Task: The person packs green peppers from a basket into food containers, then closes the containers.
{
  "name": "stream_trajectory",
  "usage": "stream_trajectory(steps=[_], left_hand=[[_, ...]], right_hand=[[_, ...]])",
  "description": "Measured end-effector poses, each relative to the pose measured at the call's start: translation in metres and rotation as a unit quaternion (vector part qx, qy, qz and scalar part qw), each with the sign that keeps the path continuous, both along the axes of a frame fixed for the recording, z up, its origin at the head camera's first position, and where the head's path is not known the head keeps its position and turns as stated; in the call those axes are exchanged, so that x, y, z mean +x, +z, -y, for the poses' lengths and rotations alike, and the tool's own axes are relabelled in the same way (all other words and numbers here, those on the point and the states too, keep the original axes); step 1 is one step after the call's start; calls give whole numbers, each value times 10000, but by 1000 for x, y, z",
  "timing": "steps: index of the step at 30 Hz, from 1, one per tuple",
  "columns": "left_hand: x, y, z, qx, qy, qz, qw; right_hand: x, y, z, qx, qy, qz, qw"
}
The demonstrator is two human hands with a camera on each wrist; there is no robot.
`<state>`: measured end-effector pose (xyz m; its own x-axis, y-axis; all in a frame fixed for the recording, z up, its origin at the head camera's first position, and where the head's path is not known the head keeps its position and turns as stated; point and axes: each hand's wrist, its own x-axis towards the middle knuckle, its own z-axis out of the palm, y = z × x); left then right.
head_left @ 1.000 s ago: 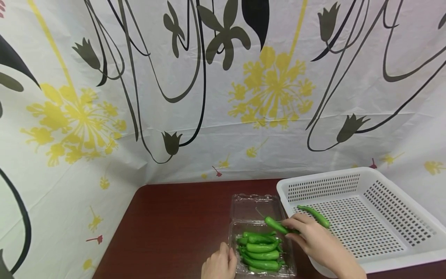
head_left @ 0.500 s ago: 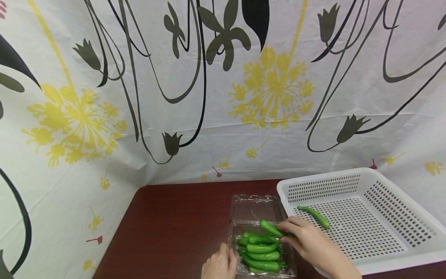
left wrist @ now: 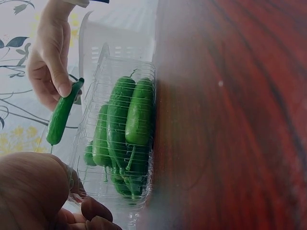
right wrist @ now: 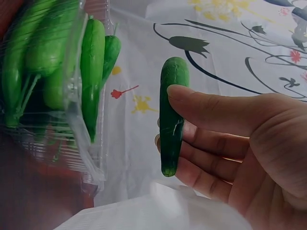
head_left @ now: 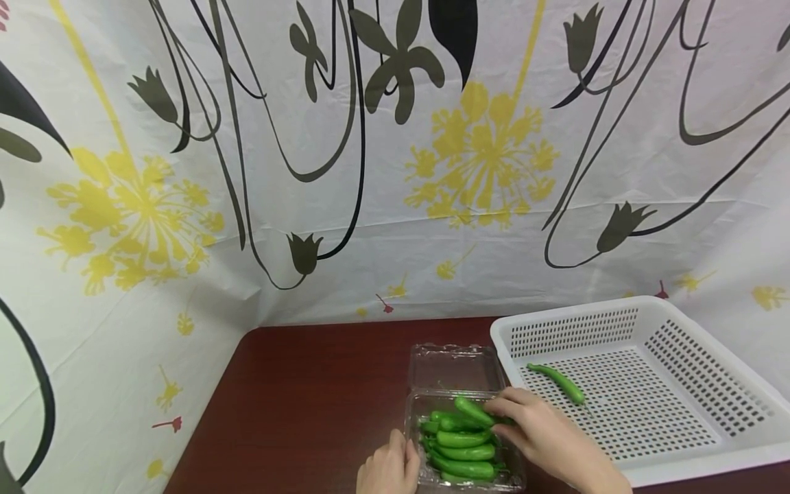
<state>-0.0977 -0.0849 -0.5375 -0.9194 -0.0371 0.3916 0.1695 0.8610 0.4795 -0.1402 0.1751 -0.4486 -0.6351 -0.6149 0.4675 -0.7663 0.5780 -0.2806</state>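
My right hand (head_left: 524, 425) pinches a green chili pepper (head_left: 474, 412) between thumb and fingers, over the clear plastic clamshell box (head_left: 457, 367). In the right wrist view the held pepper (right wrist: 173, 115) stands upright, the thumb across its front. Several more green chili peppers (head_left: 465, 453) lie stacked in the box, with its hinged lid folded back. At the box's near left edge my left hand (head_left: 389, 466) holds the rim; the left wrist view shows its curled fingers (left wrist: 96, 211) at the plastic wall (left wrist: 79, 153). One green chili pepper (head_left: 560, 384) lies in the white basket.
The white perforated basket (head_left: 666, 470) stands right of the box, its left rim close to the box lid. Everything sits on a dark red-brown table (head_left: 296, 412). A white sheet (head_left: 345, 295) with printed flowers hangs behind and at the sides.
My right hand has moved left and slightly down, bringing the held chili pepper from beside the basket's rim to over the stacked peppers. The left hand stays at the box edge.
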Motion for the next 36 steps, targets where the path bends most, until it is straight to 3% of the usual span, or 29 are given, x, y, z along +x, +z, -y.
stream_trajectory(steps=[18, 36], left_hand=[[-2, -3, 1, 15, -57, -250, 9997], [-1, -2, 0, 61, -42, -106, 9999]], right_hand=[[1, -2, 7, 412, -70, 923, 9949], [3, -8, 13, 400, -78, 942, 9947]])
